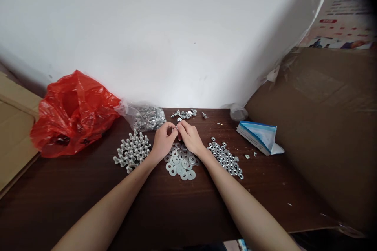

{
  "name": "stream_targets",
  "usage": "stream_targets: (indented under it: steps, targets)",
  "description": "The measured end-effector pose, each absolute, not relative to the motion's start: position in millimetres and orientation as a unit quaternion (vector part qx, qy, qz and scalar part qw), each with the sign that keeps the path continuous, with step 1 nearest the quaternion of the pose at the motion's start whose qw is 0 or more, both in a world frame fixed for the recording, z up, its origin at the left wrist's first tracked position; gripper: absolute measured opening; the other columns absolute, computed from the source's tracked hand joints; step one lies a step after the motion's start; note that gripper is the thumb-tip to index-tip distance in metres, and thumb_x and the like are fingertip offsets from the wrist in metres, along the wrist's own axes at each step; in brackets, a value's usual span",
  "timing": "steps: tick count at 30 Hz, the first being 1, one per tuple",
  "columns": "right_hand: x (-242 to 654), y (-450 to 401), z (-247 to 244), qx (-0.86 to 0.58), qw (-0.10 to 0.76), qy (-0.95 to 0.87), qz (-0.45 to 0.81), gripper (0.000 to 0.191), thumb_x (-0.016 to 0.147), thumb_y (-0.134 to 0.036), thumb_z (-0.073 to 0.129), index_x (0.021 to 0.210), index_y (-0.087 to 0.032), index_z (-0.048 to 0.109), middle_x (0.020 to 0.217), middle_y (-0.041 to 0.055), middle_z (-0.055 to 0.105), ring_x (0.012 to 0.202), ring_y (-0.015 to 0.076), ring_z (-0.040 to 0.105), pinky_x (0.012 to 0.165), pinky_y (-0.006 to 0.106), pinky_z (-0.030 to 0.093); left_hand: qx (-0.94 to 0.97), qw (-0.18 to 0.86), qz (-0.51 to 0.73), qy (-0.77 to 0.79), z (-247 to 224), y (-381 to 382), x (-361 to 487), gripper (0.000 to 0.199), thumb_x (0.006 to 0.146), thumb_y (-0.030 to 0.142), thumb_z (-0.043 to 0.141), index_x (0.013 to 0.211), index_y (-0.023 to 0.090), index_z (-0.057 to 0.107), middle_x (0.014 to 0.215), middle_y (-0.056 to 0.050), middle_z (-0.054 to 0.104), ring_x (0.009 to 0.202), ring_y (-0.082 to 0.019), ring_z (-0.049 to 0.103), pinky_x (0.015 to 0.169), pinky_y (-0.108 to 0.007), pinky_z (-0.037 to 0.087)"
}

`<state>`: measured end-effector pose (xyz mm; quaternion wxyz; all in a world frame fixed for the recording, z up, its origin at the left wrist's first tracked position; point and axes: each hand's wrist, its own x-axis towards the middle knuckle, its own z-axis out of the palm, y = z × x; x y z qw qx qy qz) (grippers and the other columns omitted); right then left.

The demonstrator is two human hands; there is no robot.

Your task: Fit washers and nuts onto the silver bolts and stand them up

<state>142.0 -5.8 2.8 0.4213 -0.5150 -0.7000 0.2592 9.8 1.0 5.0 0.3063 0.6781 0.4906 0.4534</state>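
My left hand (163,139) and my right hand (189,136) meet above the washers, fingertips pinched together around a small metal piece (179,119); its exact shape is partly hidden by the fingers. Flat round washers (180,168) lie in a pile below and between my wrists. To the left is a group of bolts (133,150), many standing on their heads. Small nuts (226,158) are spread to the right of my right wrist. Beyond my hands, near the wall, lies a cluster of bolts fitted with washers (185,114), with one more assembled bolt (204,115) apart from it.
A red plastic bag (73,113) and a clear bag of metal parts (149,117) stand at the back left. At the right are a clear plastic cup (238,112), a blue and white packet (259,135) and a large cardboard box (324,125). Cardboard (16,133) borders the left.
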Motion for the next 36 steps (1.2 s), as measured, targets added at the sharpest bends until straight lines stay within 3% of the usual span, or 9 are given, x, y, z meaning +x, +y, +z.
stream_targets:
  steps: [19,36]
  targets:
    - [140.5,-3.3,1.9,-0.512,0.419,-0.711,0.240,0.045,0.096,-0.044,0.032,0.059,-0.021,0.042,0.050,-0.0023,0.048,0.051,0.0130,0.046,0.055,0.024,0.030,0.693,0.303,0.434,0.489,7.0,-0.6,9.9,0.011,0.082,0.025,0.051,0.077,0.016,0.056,0.064,0.002,0.054,0.058,-0.011,0.046,0.058,-0.024,0.036]
    - [140.4,-5.6,5.5,-0.521,0.418,-0.704,0.241,0.045,0.095,-0.047,0.032,0.060,-0.021,0.043,0.052,-0.0020,0.048,0.053,0.0135,0.046,0.056,0.024,0.032,0.691,0.274,0.446,0.498,8.3,-2.0,12.0,0.002,0.075,0.016,0.054,0.076,0.017,0.055,0.063,0.003,0.054,0.057,-0.010,0.047,0.057,-0.023,0.036]
